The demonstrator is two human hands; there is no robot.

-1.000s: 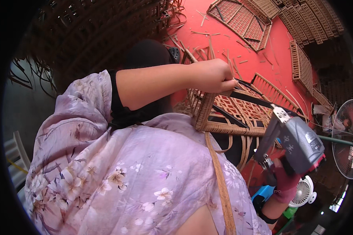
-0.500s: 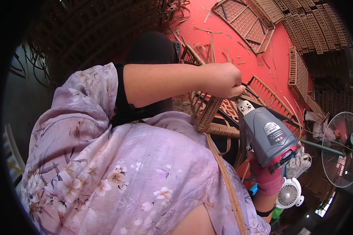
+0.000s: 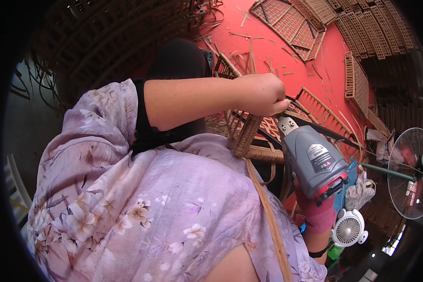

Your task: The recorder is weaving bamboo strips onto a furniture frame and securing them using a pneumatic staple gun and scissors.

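My right hand [image 3: 316,209], in a pink glove, grips a grey power tool [image 3: 311,152] shaped like a staple gun, with a red rim and a metal nose. The tool's nose points at the fingers of my bare left hand [image 3: 264,95]. That hand is closed in a pinch just beyond the nose, and what it pinches is hidden. Beneath and behind both hands is a woven rattan-like frame [image 3: 259,153] with open latticework and dark bars. It stands close to my lap, partly covered by my left forearm and the tool.
A long brown strip [image 3: 270,218] runs down over my flowered clothing. Offcuts litter the red floor [image 3: 310,77], where another woven panel [image 3: 291,28] lies. Stacked woven panels [image 3: 376,33] stand at the far right. A standing fan [image 3: 411,174] and a small white fan [image 3: 348,229] are at right.
My left hand and the tool's nose have shifted slightly left together, partly with a small turn of the view. Both hands keep their grip.
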